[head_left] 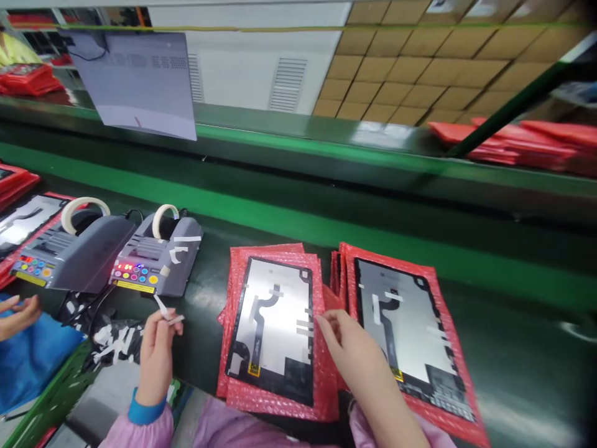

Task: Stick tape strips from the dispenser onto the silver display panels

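Two flat display panels lie face down on red bubble-wrap sheets on the dark green bench. The left panel [275,326] rests on a stack of red bubble wrap [280,404]. The right panel [410,333] lies beside it. My left hand [156,351] is closed in a pinch on a small strip of white tape [168,316], held up left of the left panel. My right hand [354,354] reaches between the two panels, fingertips at the right edge of the left panel, where short tape strips cross the panel.
Two grey electric tape dispensers [156,258] [77,249] with white rolls stand at the left. Tape scraps [116,339] litter the bench below them. Another person's hand [18,314] shows at the far left over blue cloth. A green conveyor [326,186] runs behind. More red bags [522,146] lie far right.
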Motion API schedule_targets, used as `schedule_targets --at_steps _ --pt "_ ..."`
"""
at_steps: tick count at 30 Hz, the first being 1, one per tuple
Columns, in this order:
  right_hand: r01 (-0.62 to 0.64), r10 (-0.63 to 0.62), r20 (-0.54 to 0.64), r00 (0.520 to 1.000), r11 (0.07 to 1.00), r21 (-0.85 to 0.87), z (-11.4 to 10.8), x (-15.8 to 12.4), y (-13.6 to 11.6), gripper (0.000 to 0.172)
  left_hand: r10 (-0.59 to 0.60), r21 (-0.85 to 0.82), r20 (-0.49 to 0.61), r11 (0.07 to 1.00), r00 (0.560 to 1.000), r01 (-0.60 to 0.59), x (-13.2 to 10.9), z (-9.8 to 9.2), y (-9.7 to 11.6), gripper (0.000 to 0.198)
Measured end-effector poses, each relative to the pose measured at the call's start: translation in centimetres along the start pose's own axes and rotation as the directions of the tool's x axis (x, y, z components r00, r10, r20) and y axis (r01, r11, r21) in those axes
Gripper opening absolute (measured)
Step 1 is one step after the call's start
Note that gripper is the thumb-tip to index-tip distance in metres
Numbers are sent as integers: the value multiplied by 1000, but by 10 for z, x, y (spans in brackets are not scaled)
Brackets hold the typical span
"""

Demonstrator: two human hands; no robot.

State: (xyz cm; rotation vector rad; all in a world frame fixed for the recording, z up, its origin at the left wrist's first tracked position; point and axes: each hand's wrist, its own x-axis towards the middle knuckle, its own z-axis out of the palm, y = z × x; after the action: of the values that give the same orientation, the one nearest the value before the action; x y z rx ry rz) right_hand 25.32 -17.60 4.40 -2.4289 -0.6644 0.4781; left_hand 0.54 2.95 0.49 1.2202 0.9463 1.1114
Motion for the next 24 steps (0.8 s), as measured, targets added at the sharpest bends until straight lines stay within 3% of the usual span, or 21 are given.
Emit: schedule_targets --at_steps 3,6,9,13,16,19,21,24 --pt "-32 36 75 997 998 -60 0 -1 1 29 13 -12 182 1000 983 -11 -15 19 -12 37" --pt "-87 89 15 996 992 -93 4 -2 1 26 68 -73 297 996 952 -49 -25 42 -20 46" --pt "-102 97 -34 995 979 -178 5 -3 5 25 121 -129 323 988 939 -83 -32 62 -27 51" --pt "19 -27 -42 999 981 -191 4 -7 5 25 147 -179 290 979 945 -98 -41 76 -31 53" --pt "84 -85 -61 995 996 -24 6 -11 0 30 117 -170 313 983 943 -66 -47 81 -27 53" --pt "73 -63 -56 996 974 213 15 -11 -2 31 120 -159 222 984 968 -86 -53 87 -24 52" --pt "80 -52 -90 995 934 347 21 -9 -3 32 149 -159 176 980 973 -121 -56 90 -23 52" --pt "156 -77 -168 983 833 531 19 -6 -3 47 169 -158 250 979 953 -132 -60 94 -19 49"
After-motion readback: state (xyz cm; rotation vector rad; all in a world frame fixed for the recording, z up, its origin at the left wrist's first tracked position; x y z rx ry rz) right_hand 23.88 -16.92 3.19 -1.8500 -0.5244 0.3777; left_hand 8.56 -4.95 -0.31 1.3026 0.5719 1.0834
